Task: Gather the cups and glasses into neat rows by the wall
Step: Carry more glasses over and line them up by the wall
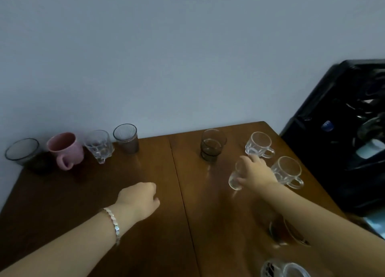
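Along the wall at the left stand a smoky bowl-shaped glass (23,151), a pink mug (66,149), a clear cut tumbler (99,146) and a ribbed dark glass (126,138). A round smoky glass (212,145) stands further right. Two clear handled cups (259,145) (287,171) sit near the table's right edge. My right hand (255,172) is shut on a small clear glass (235,177), tilted just above the table. My left hand (139,199) hovers over the middle with fingers curled, holding nothing. A brown glass (279,231) sits partly hidden under my right forearm.
The wooden table (104,193) has a seam down its middle and meets the grey wall at the back. A black crate (343,130) of dark items stands off the right edge. A clear glass (283,269) pokes in at the bottom edge.
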The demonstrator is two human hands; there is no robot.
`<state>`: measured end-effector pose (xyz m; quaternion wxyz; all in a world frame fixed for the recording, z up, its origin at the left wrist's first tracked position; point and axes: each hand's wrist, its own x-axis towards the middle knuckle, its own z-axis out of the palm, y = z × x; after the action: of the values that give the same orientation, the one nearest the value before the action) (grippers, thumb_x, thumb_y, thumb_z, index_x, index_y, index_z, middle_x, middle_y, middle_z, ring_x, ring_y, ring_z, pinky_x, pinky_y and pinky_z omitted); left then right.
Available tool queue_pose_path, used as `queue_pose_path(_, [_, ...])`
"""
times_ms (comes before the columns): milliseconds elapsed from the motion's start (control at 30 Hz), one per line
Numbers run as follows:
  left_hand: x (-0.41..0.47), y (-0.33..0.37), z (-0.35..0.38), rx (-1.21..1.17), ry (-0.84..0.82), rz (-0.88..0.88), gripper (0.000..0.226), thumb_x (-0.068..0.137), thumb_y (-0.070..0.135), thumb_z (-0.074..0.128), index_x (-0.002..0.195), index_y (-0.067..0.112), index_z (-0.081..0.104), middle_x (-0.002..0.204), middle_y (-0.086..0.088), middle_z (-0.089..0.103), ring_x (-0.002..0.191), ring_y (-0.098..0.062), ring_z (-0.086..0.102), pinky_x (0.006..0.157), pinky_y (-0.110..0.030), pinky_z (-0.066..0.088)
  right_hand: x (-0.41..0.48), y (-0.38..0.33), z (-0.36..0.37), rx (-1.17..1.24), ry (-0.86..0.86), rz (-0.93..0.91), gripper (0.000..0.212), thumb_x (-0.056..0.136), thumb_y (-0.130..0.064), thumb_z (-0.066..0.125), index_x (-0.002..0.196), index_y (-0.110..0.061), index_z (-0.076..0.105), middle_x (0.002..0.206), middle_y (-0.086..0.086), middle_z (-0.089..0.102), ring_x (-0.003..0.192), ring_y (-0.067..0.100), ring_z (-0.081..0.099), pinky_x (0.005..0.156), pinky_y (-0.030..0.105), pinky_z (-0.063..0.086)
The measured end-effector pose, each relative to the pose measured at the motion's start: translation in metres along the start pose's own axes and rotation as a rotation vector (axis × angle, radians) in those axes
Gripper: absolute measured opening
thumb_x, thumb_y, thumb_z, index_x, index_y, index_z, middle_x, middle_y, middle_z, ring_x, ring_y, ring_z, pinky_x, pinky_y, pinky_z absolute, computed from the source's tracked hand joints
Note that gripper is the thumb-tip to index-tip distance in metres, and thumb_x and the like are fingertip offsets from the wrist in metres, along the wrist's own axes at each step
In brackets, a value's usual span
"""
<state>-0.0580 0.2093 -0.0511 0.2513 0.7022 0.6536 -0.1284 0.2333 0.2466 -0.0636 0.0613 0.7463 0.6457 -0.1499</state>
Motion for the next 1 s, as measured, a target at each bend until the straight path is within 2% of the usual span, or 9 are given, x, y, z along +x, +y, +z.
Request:
queue_pose_path(67, [-0.01,0.019,0.006,-0.015,-0.004,0.008,0.034,0.096,0.033,0.047,0.127,0.02,0.053,0.115,0.001,0.064,0.101,-0.015,0.063,0.083,-0.027,0.05,0.012,0.02,0.004,0.048,-0.079,0.082,0.097,0.077,-0.04,0.073,0.15,-0.024,0.012,0.158,0.009,0.017,0.14,0.036,0.028,0.109,0.049,0.036])
queue_pose_path(133, [-0.015,0.035,0.011,-0.018,-0.003,0.012,0.033,0.096,0.032,0.047,0.126,0.02,0.053,0.114,0.001,0.064,0.101,-0.016,0.063,0.086,-0.028,0.052,0.021,0.03,0.013,0.166,-0.155,0.091,0.104,0.075,-0.037,0.076,0.151,-0.026,0.005,0.157,0.01,0.018,0.138,0.035,0.032,0.109,0.049,0.037])
queue_pose_path(233, [-0.015,0.058,0.013,-0.024,-0.002,0.004,0.031,0.096,0.032,0.047,0.124,0.02,0.054,0.11,0.001,0.064,0.098,-0.015,0.063,0.088,-0.032,0.054,0.024,0.037,0.023,0.359,-0.136,0.073,0.094,0.073,-0.033,0.078,0.146,-0.02,0.02,0.144,0.011,0.04,0.127,0.03,0.048,0.103,0.044,0.045])
queue_pose_path(300, [-0.011,0.074,0.014,-0.027,0.009,-0.02,0.03,0.096,0.031,0.047,0.122,0.019,0.056,0.109,-0.001,0.065,0.099,-0.018,0.063,0.089,-0.035,0.054,0.021,0.042,0.026,0.423,-0.086,0.088,0.08,0.07,-0.032,0.08,0.133,-0.015,0.034,0.129,0.009,0.053,0.115,0.028,0.056,0.093,0.04,0.05])
queue_pose_path(433, [0.002,0.114,0.019,-0.108,0.073,-0.073,0.035,0.095,0.033,0.048,0.126,0.018,0.053,0.112,0.0,0.065,0.099,-0.018,0.064,0.089,-0.037,0.054,0.01,0.059,0.027,0.53,-0.085,0.101,0.06,0.066,-0.024,0.08,0.109,-0.014,0.038,0.113,0.009,0.06,0.1,0.027,0.061,0.078,0.034,0.052])
queue_pose_path(667, [0.081,0.189,-0.015,-0.033,0.383,-0.094,0.08,0.079,0.058,0.059,0.143,0.02,0.033,0.14,-0.005,0.047,0.124,-0.028,0.05,0.094,-0.04,0.047,0.019,0.103,-0.011,0.525,-0.092,-0.066,0.077,0.066,-0.03,0.078,0.13,-0.018,0.037,0.108,0.004,0.063,0.094,0.022,0.064,0.076,0.034,0.056])
queue_pose_path(800, [0.143,0.211,-0.025,-0.171,0.355,-0.225,0.116,0.068,0.064,0.07,0.152,0.019,0.004,0.161,-0.008,0.007,0.146,-0.031,0.019,0.11,-0.047,0.032,0.043,0.117,-0.018,0.527,-0.015,-0.085,0.074,0.063,-0.034,0.079,0.125,-0.027,0.04,0.108,-0.001,0.063,0.09,0.02,0.065,0.076,0.04,0.059])
queue_pose_path(900, [0.176,0.216,-0.02,-0.261,0.304,-0.295,0.121,0.067,0.059,0.074,0.152,0.018,-0.001,0.161,-0.007,0.003,0.148,-0.032,0.009,0.114,-0.05,0.026,0.057,0.121,-0.015,0.549,-0.02,-0.095,0.076,0.062,-0.037,0.08,0.126,-0.028,0.04,0.115,-0.005,0.06,0.096,0.018,0.063,0.079,0.038,0.058])
queue_pose_path(1000, [0.191,0.213,-0.013,-0.247,0.351,-0.335,0.106,0.072,0.042,0.077,0.151,0.013,0.012,0.157,-0.006,0.015,0.141,-0.035,0.019,0.107,-0.048,0.035,0.064,0.123,-0.009,0.565,-0.023,-0.09,0.075,0.062,-0.036,0.081,0.125,-0.029,0.04,0.117,-0.005,0.059,0.099,0.018,0.062,0.082,0.038,0.057])
